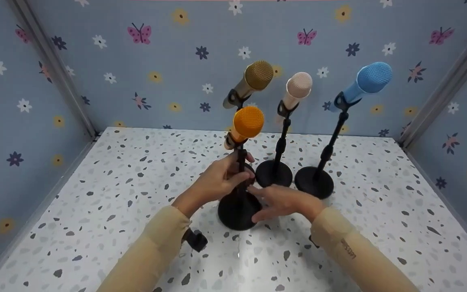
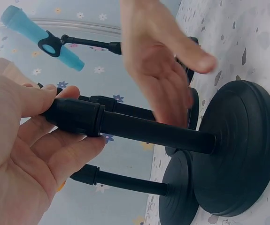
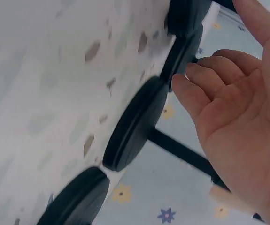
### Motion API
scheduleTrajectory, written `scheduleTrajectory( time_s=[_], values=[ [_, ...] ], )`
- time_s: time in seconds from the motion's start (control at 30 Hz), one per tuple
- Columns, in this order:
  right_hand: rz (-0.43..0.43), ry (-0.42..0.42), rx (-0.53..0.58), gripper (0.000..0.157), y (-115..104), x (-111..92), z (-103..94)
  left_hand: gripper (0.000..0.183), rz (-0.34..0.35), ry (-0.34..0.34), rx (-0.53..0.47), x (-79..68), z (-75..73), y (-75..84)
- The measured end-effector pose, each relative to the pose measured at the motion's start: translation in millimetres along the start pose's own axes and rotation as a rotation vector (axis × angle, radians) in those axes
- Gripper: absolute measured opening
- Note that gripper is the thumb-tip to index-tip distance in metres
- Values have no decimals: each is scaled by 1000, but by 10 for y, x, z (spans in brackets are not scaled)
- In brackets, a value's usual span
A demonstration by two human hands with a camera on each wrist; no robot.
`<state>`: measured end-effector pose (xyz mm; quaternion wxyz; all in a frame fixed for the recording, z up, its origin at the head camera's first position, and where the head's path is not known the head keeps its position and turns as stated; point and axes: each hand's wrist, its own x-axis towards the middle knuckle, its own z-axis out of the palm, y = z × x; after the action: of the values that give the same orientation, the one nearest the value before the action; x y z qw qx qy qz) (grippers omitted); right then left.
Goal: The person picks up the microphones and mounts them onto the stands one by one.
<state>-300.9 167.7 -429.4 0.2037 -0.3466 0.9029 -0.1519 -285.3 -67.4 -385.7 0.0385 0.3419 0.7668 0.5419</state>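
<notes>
An orange microphone (image 1: pixel 248 121) sits tilted in the clip of a black desk stand with a round base (image 1: pixel 235 217). My left hand (image 1: pixel 222 176) grips this stand's post; in the left wrist view, thumb and fingers are around its thick collar (image 2: pixel 76 116). Beside the base, at its right, is my right hand (image 1: pixel 286 200), fingers loosely extended and holding nothing. The right wrist view shows that palm (image 3: pixel 247 117) facing the camera, near the black round bases. Just behind the orange one rises a gold-brown microphone (image 1: pixel 258 76), its stand mostly hidden.
To the right stand a pale pink microphone (image 1: pixel 299 85) and a blue microphone (image 1: pixel 373 78), each on a black stand. The speckled white tabletop (image 1: pixel 128 202) is bounded by flowered blue panels (image 1: pixel 168 52) at the back and sides.
</notes>
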Motion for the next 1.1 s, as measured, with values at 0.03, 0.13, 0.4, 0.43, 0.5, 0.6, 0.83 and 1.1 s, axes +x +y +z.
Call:
scheduleTrajectory(
  time_s=[0.03,0.13,0.4,0.43,0.5,0.6,0.83,1.1],
  values=[
    [2,-10,-16,90,-34,25,28,28,0,0,-3,0,-1,1],
    [18,-12,-80,87,-118,81,80,29,1,6,2,4,2,1],
    [86,3,-111,87,-166,92,106,30,18,5,3,14,14,16],
    [88,6,-109,88,-159,90,111,29,21,5,2,15,13,16],
    [77,17,-110,90,-144,89,125,29,27,9,2,19,14,9],
    [45,43,-119,93,-130,89,144,29,28,20,6,15,22,-1],
    [47,55,-135,92,-153,81,140,24,9,38,47,-19,69,-12],
    [85,37,-129,94,-183,100,138,24,16,30,61,-65,61,-19]
  ],
)
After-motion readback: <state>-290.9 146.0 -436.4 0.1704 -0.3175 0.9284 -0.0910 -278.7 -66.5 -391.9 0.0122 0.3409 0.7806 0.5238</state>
